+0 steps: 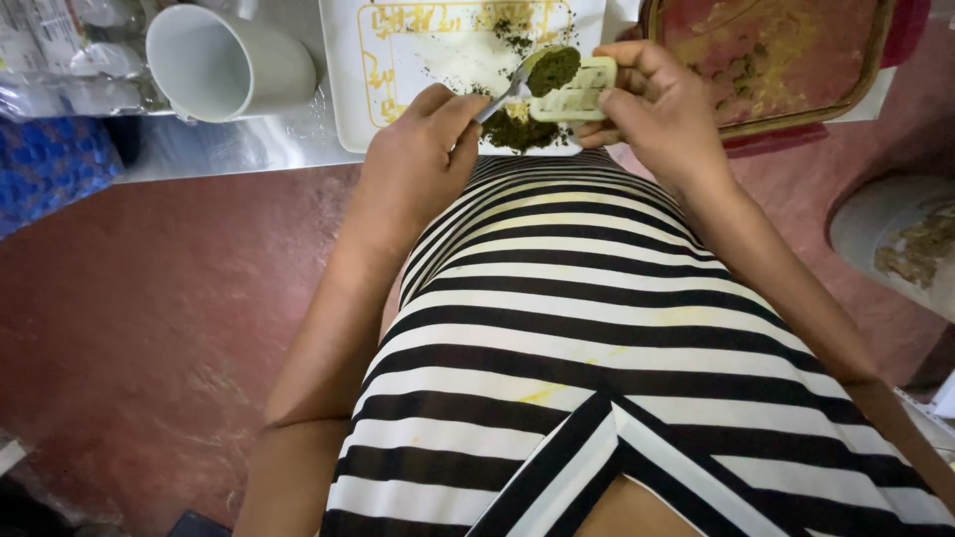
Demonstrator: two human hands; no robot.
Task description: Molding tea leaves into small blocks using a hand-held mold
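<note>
The left hand (pixel 423 149) is closed around the handle of a metal spoon (pixel 517 85), thumb and fingers pinched together on it. The spoon's bowl carries a heaped mound of dark green paste (pixel 553 70) and sits just above the pale, gridded mould (pixel 582 91). The right hand (pixel 657 104) is clamped on that mould, fingers curled over its far edge and thumb under its near edge, holding it level.

Taking the white tray (pixel 398 60) as the landmark: mould and spoon hang over its near right corner, where a loose heap of the same green paste (pixel 517 131) lies on the tray's surface. Left of the tray a white cup (pixel 234 62) lies tilted on the steel counter (pixel 229 144), with open counter between them. Right of the tray, almost touching it, sits a stained red tray (pixel 786 60). The counter's near edge runs just below the white tray, close against the person's striped dress (pixel 587 328).
</note>
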